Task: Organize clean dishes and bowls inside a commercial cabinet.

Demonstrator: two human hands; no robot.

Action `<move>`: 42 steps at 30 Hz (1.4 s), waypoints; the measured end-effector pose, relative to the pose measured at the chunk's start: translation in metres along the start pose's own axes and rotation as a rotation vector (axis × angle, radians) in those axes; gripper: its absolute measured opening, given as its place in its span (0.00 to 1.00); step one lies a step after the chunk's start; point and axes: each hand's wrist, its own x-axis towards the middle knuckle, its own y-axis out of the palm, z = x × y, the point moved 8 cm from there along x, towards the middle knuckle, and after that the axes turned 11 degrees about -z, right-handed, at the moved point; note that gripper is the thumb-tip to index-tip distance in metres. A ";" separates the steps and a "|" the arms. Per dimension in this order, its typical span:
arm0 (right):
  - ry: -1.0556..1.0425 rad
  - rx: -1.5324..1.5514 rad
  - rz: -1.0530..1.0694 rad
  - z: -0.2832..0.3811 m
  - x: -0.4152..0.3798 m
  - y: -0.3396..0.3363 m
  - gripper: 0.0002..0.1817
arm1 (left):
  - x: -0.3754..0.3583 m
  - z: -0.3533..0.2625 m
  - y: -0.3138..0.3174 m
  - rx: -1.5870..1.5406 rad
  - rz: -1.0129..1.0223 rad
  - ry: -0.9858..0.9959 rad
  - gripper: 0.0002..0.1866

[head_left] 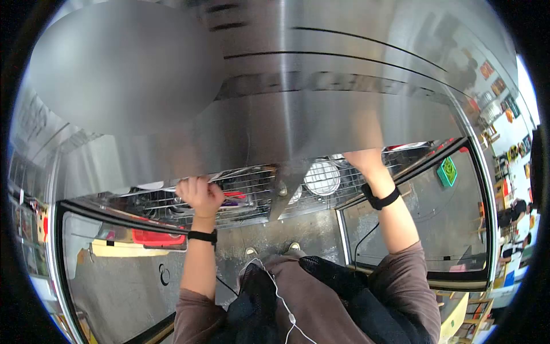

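My left hand [199, 196] is at the wire rack [252, 184] on the left, its fingers curled over the rack's edge. Beside it, a red and purple item [234, 198] shows through the wires. My right hand [365, 160] reaches in under the lower edge of the large steel front [263, 123], and its fingertips are hidden there. Close to the right hand, white round dishes [322, 178] sit on the rack. A steel post [286, 186] stands between the two rack sections.
Framed glass doors stand open on the left [59, 258] and right [490, 229]. Through the glass show a red tray [157, 237] and a teal basket with green items [447, 171]. People [515, 213] are far right, near a yellow table [455, 316].
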 end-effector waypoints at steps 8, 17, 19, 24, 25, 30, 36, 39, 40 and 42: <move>0.404 0.084 0.168 -0.098 -0.064 -0.001 0.16 | 0.000 -0.010 0.006 0.150 -0.042 0.047 0.06; 0.499 0.290 0.114 -0.105 -0.063 -0.005 0.11 | 0.006 -0.022 0.006 0.179 -0.013 0.009 0.06; 0.601 0.437 -0.013 -0.111 -0.063 -0.016 0.11 | 0.004 -0.022 0.006 0.191 0.000 -0.001 0.06; 0.659 0.607 -0.041 -0.106 -0.049 -0.045 0.11 | 0.006 -0.025 0.006 0.178 0.007 -0.026 0.06; 0.623 0.611 -0.006 -0.101 -0.043 -0.047 0.11 | 0.006 -0.025 0.005 0.176 -0.003 -0.029 0.06; 0.408 0.600 0.122 -0.073 -0.014 -0.029 0.11 | 0.004 -0.019 0.006 0.187 -0.003 -0.025 0.05; 0.173 0.344 0.104 -0.042 0.000 0.030 0.16 | 0.005 -0.016 0.003 0.103 0.040 -0.018 0.07; 0.129 0.287 0.167 -0.033 0.003 0.049 0.19 | 0.006 -0.013 0.001 0.081 0.066 -0.016 0.08; 0.121 0.264 0.194 -0.032 0.002 0.055 0.19 | 0.005 -0.012 0.000 0.070 0.079 -0.026 0.08; 0.129 0.218 0.234 -0.029 0.005 0.065 0.19 | 0.005 -0.010 0.000 0.058 0.079 -0.014 0.10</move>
